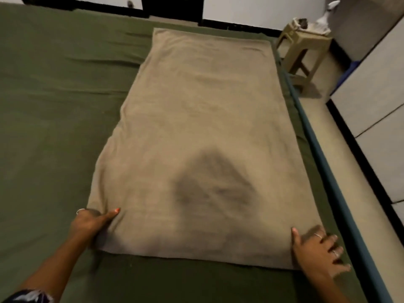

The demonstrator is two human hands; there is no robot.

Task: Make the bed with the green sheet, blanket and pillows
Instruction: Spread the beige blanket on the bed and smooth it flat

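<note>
The tan, soft fleece blanket (196, 136) lies flat as a long rectangle on the right half of the dark green cotton sheet (54, 95), which covers the mattress with a few creases. Its near edge is within the person's reach, probably so it can be squared up. The left hand (91, 221) pinches the near left corner, thumb on top, fingers tucked under. The right hand (317, 248) rests spread at the near right corner, blurred, holding nothing. No pillows show. Beyond the bed's teal edge (328, 171), a beige plastic stool (303, 47) stands on the floor.
</note>
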